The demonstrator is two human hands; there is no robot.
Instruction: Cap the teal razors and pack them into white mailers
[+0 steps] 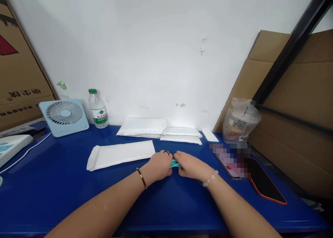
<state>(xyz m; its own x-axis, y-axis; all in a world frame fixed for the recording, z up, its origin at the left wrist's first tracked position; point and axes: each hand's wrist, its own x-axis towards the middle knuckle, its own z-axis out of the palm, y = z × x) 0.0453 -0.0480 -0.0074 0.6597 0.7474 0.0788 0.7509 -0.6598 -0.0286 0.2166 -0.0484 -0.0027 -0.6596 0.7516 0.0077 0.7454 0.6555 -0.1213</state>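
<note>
Turquoise bundle (pixel 175 163): small and layered, held in front of the body over the blue tabletop (pixel 78 200); one hand at each end, probably so that its thin layers do not fan apart.
Left hand (pixel 160 166): fingers curled over the bundle's left end, the thumb side toward the wearer; they appear to pinch it, though the inner surfaces are hidden.
Right hand (pixel 191 165): thumb and fingers closed about the right end in a matching pinch; how hard they press, I cannot tell.
Bundle against fingers: it lies between the two sets of fingertips, only a short turquoise strip showing in the gap; both ends disappear under the fingers. Whether its underside touches the tabletop is unclear.
Single padded mailer (pixel 122 155): flat, its flap end out to the left and its other end just beside the left hand, which seems a handy spot within easy reach.
Mailer piles (pixel 142 127): two low white heaps side by side near the wall, apparently set back so the front stays free for handwork.
Orange-edged phone (pixel 267 182): off to the right with a second, partly blurred phone (pixel 226 160), seemingly out of the hands' way.
Bottle (pixel 99 111) and blue fan (pixel 65 117): upright and leaning back respectively, at the rear left.
</note>
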